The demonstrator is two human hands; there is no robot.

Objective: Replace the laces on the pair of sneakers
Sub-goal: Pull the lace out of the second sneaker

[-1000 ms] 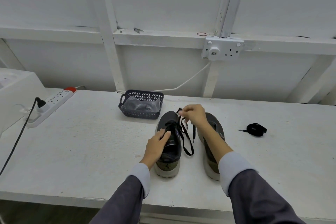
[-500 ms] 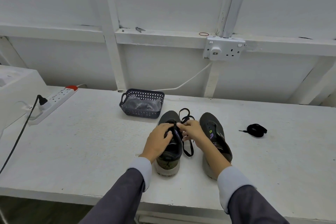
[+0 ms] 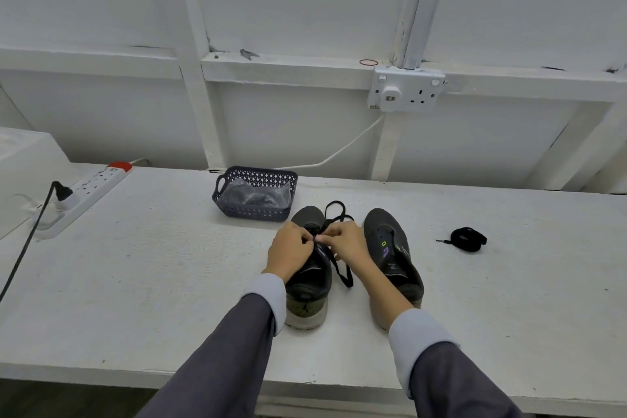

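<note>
Lace on the left sneaker is pinched by both grips: left hand, right hand.

I'm at a plain workbench in what looks like a workshop or utility room. The rough white-painted bench top runs along a white board wall braced with exposed painted timber studs. A surface-mounted white double wall socket sits on a rail, and a long white power strip with a red switch lies on the bench.
</note>
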